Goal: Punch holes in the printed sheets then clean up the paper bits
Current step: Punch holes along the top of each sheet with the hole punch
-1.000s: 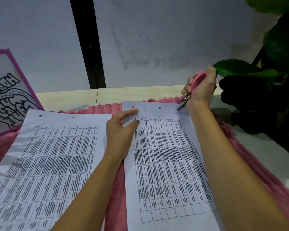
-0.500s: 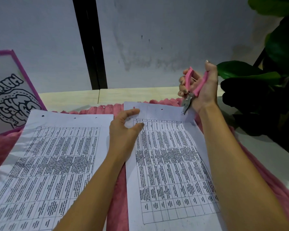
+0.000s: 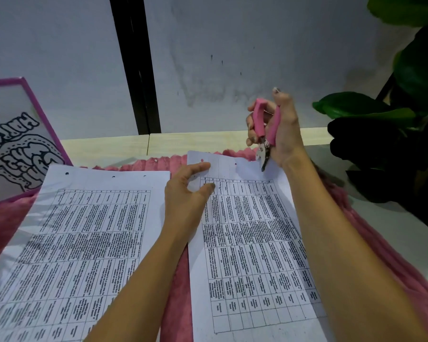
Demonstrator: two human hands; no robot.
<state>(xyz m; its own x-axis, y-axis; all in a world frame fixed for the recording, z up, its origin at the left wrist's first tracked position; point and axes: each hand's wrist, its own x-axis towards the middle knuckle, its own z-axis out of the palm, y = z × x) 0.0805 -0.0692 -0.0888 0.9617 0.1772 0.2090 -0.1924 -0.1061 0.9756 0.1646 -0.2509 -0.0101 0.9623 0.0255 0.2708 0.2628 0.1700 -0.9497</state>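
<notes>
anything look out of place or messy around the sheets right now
A small pale dot lies on the pink cloth just beyond the left sheet, likely a punched-out bit not yet cleaned up. Nothing else stands out; the right hand holds the punch over the top edge of the right sheet.

A single wide-angle camera is mounted on my head and faces forward and down, so both my forearms enter from the lower edge and run up to my left hand and right hand. It sits close above the left sheet and the right sheet, which fill the lower half. The upper half takes in the grey wall facing me.
</notes>
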